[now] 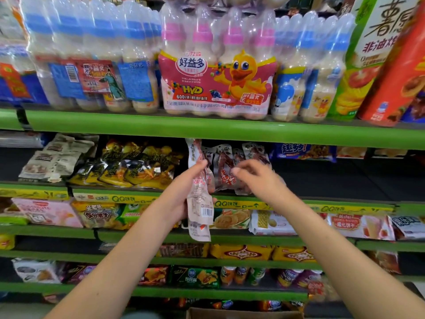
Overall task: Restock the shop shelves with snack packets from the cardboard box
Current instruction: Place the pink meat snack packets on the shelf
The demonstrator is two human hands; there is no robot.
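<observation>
While I'm watching: both hands are working at the second shelf point(115, 191).
Left hand point(184, 194): gripping upright snack packets point(200, 196), long axis vertical.
Right hand point(255, 178): reaching, fingers loosely curled, holding nothing, nearer the shelved packets point(226, 171).
Box point(243, 313): sitting below.

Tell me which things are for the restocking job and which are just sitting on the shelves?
For the job:
- snack packets held in the left hand
- right hand at the same packets standing on the shelf
- cardboard box

Just sitting there:
- drink bottle packs
- yellow packets
- biscuit packs
</observation>
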